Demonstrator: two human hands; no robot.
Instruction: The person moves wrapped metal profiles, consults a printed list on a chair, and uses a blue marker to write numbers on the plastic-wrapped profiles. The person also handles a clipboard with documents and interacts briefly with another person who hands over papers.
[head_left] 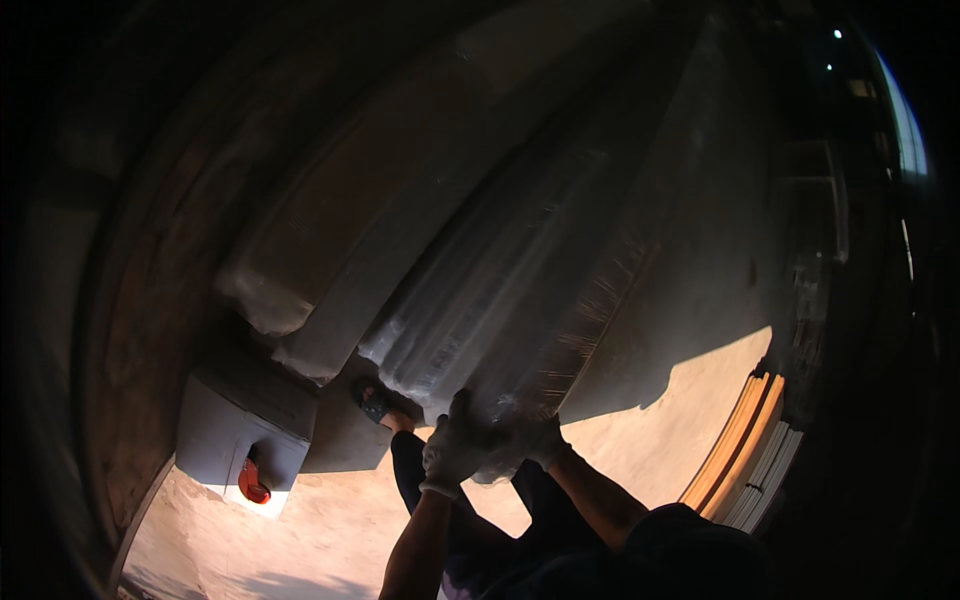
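A long bundle (480, 300) wrapped in clear plastic film stretches from my hands away to the far upper right. My left hand (455, 450), in a pale glove, grips the left side of its near end, with the thumb side raised against the film. On the right side of the same end is my right hand (540, 442), also gloved, its fingers partly lost in shadow and closed on the wrap. Loose film bunches between the two hands. The contents of the bundle are too dark to make out.
Another long film-wrapped pack (290, 290) lies to the left. A cardboard box (245, 415) stands at the lower left with a red curved object (252, 482) at its front. Stacked long strips (735, 445), orange-brown and white, lie at the right. One foot (370, 400) stands beside the bundle.
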